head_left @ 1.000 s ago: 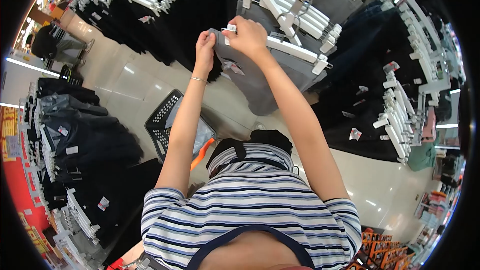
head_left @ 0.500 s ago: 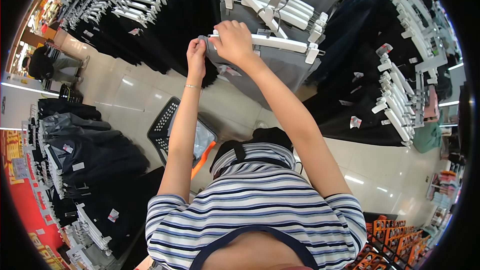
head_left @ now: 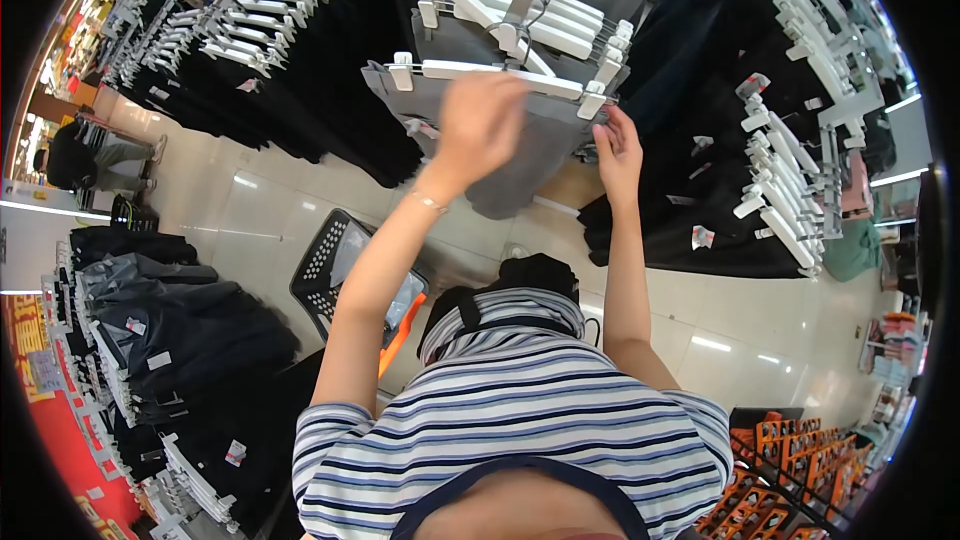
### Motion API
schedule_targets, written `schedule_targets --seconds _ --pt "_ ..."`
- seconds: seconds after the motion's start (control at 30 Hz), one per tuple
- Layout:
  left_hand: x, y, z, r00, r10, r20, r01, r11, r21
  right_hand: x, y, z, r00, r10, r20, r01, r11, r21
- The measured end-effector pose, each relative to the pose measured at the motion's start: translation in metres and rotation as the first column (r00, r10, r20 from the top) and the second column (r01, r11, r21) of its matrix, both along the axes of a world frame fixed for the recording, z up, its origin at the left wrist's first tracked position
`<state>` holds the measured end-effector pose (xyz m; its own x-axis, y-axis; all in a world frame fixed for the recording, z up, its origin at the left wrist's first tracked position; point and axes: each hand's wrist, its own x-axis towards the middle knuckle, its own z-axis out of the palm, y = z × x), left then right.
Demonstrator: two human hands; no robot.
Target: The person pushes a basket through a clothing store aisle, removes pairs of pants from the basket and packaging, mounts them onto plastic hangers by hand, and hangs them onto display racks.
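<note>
Grey trousers (head_left: 505, 145) hang by their waist from a white clip hanger (head_left: 500, 77), on a metal rack arm that bears more grey trousers behind. My left hand (head_left: 480, 125), with a thin bracelet at the wrist, is in front of the grey cloth near the hanger's middle; it is blurred and its finger pose is unclear. My right hand (head_left: 618, 145) is at the right end of the hanger, thumb and fingers pinched near the waist corner beside the white clip (head_left: 592, 100). What lies between its fingertips is too small to name.
A black shopping basket (head_left: 322, 270) with an orange handle (head_left: 402, 335) stands on the floor. Dark garments (head_left: 180, 310) hang at the left, black trousers (head_left: 700, 180) at the right. A person (head_left: 75, 155) is at the far left. Orange racks (head_left: 790, 460) stand lower right.
My left hand has left the waist's left corner and moved right across the cloth. My right hand has gone from the left clip to the right end. The view has shifted.
</note>
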<state>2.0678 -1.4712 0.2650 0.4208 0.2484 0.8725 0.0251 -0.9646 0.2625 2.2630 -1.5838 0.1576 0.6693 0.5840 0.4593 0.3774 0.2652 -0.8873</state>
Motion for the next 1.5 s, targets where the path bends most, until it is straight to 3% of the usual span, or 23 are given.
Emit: schedule_targets --seconds 0.07,0.17,0.27,0.3,0.4,0.7,0.8,0.9,1.0,1.13,1.27,1.37,1.47,1.5 --pt "0.04 -0.012 0.015 0.978 -0.199 -0.054 0.193 0.976 -0.098 0.007 0.002 -0.009 0.999 0.042 -0.022 -0.043 0.997 -0.057" --pt "0.084 -0.008 0.0 0.951 -0.278 -0.135 0.268 0.959 -0.089 0.006 0.001 -0.021 0.999 -0.02 0.036 0.023 0.994 -0.109" --pt "0.092 0.001 -0.01 0.79 -0.292 -0.539 0.154 0.946 -0.286 -0.006 -0.005 -0.016 0.999 -0.042 -0.024 0.039 0.993 -0.115" --pt "0.092 0.003 -0.012 0.832 -0.3 -0.466 0.208 0.948 -0.24 -0.011 -0.006 -0.012 0.997 -0.046 -0.065 0.038 0.991 -0.125" --pt "0.091 0.013 -0.012 0.773 -0.416 -0.479 0.26 0.897 -0.358 -0.02 -0.008 -0.007 0.992 -0.035 -0.124 0.028 0.998 -0.055" --pt "0.09 0.009 -0.011 0.773 -0.421 -0.474 0.256 0.891 -0.375 -0.025 -0.005 0.0 0.979 -0.143 -0.146 0.137 0.989 -0.053" --pt "0.088 0.006 -0.011 0.795 -0.39 -0.465 0.238 0.905 -0.353 -0.024 -0.009 0.003 0.984 -0.107 -0.144 0.099 0.993 -0.063" --pt "0.078 -0.002 -0.009 0.803 -0.364 -0.472 0.209 0.914 -0.348 -0.012 -0.019 -0.001 0.946 0.191 -0.263 -0.196 0.981 0.007" --pt "0.068 -0.009 -0.015 0.841 -0.323 -0.434 0.249 0.943 -0.22 -0.014 -0.029 0.007 0.95 0.238 -0.201 -0.258 0.963 -0.078" --pt "0.052 -0.015 -0.022 0.89 -0.296 -0.346 0.287 0.955 -0.077 -0.019 -0.035 0.008 0.812 0.48 -0.333 -0.509 0.861 0.001" --pt "0.04 -0.016 -0.03 0.919 -0.215 -0.33 0.189 0.976 -0.108 -0.031 -0.037 0.021 0.935 0.331 -0.128 -0.354 0.895 -0.271" --pt "0.039 -0.018 -0.035 0.949 -0.116 -0.294 0.11 0.993 -0.037 -0.045 -0.039 0.021 0.982 0.19 -0.014 -0.185 0.936 -0.301" --pt "0.035 -0.022 -0.035 0.95 -0.009 -0.313 0.014 1.0 0.014 -0.04 -0.046 -0.004 0.969 0.246 0.036 -0.232 0.946 -0.227" --pt "0.035 -0.022 -0.036 0.944 -0.017 -0.33 0.022 1.0 0.011 -0.034 -0.047 -0.003 0.942 0.332 -0.056 -0.336 0.922 -0.191"
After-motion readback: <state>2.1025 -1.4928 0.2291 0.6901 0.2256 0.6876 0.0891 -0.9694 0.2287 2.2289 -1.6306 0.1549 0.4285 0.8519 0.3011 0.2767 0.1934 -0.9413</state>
